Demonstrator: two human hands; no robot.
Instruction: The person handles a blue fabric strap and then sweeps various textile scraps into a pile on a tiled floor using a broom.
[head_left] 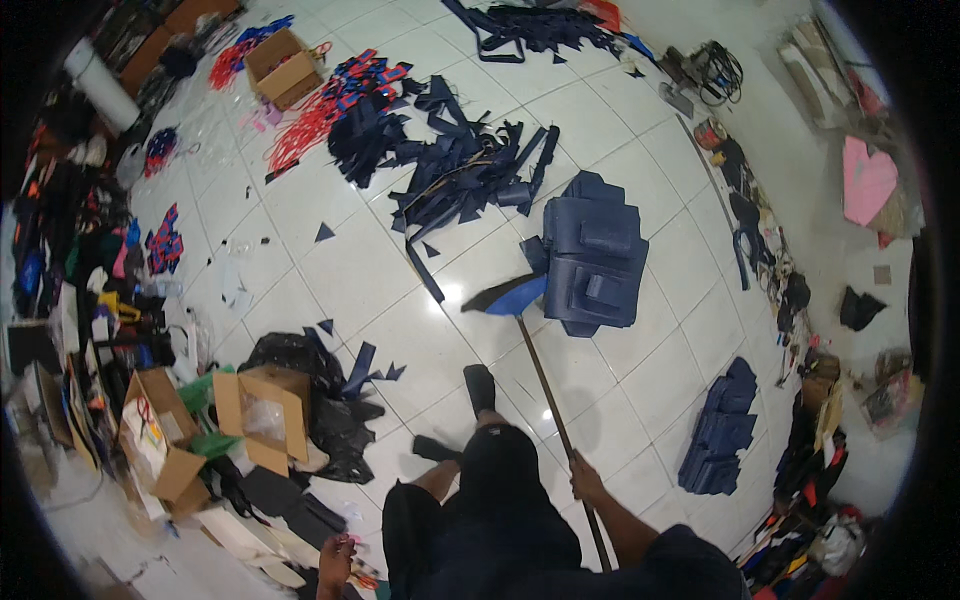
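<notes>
My right hand (585,478) is closed around the long brown handle of a broom (543,378). The broom's blue head with dark bristles (512,297) rests on the floor, against the left edge of a stack of navy padded pieces with pockets (597,255). A small navy scrap (534,254) lies just above the broom head. Down at the lower left hangs my left hand (337,560), its fingers loosely bent and apart, with nothing visible in them. Beyond the broom spreads a heap of navy fabric offcuts (465,165), one long strip reaching toward the broom head.
White tiles (640,390) cover the floor. Another navy stack (720,430) lies right. Open cardboard boxes (262,415) and black plastic bags (345,430) stand left of my feet. Red cords (305,130) and a box (283,68) are at the far left. Clutter lines both walls.
</notes>
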